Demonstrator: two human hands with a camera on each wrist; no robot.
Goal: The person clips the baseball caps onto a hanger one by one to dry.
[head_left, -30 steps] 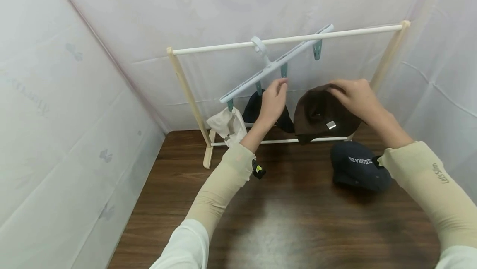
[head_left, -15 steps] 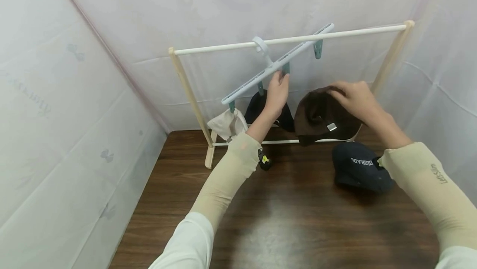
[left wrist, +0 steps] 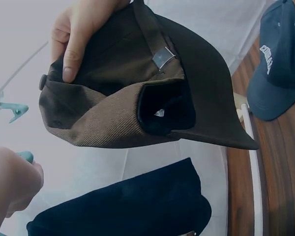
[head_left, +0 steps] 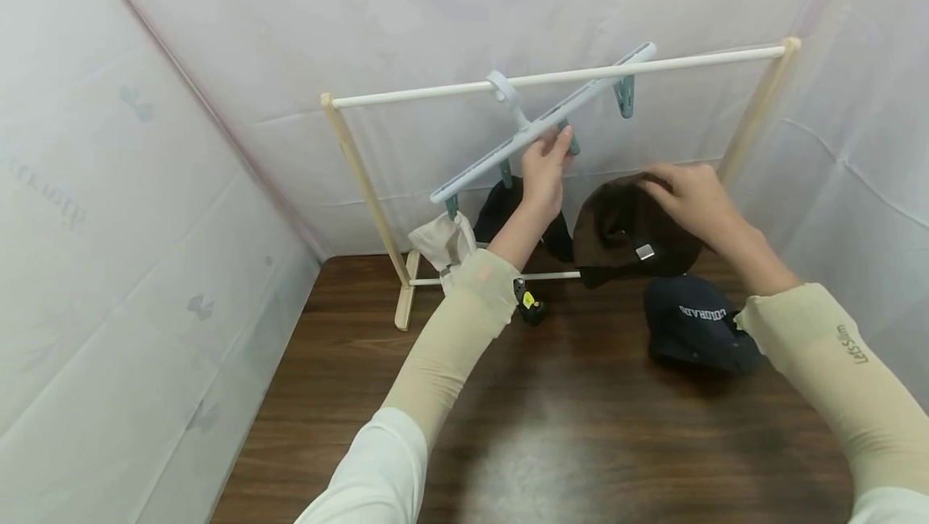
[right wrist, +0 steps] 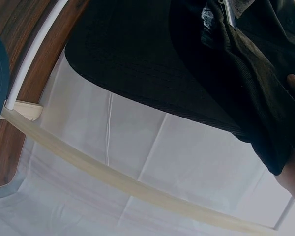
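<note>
A pale blue clip hanger (head_left: 482, 165) hangs slanted from the rack's white bar. At its middle my left hand (head_left: 543, 179) pinches a teal clip (head_left: 573, 142), whose end shows past the fingers; in the left wrist view the clip (left wrist: 25, 156) is mostly hidden by the hand. My right hand (head_left: 688, 195) grips a brown cap (head_left: 606, 222) by its upper edge, thumb on the near side. The cap hangs right of and below that clip, apart from it, its metal buckle (left wrist: 163, 57) and inside showing in the left wrist view.
A white cap (head_left: 441, 242) and a black cap (head_left: 497, 208) hang from clips at the hanger's left. Another teal clip (head_left: 625, 97) hangs at its right end. A navy cap (head_left: 689, 330) lies on the brown wooden table (head_left: 348, 395). The rack's wooden post (head_left: 758, 109) stands right.
My left hand has risen from below the middle clip and now holds it; the clip has tilted to the right. The right hand and brown cap have barely moved.
</note>
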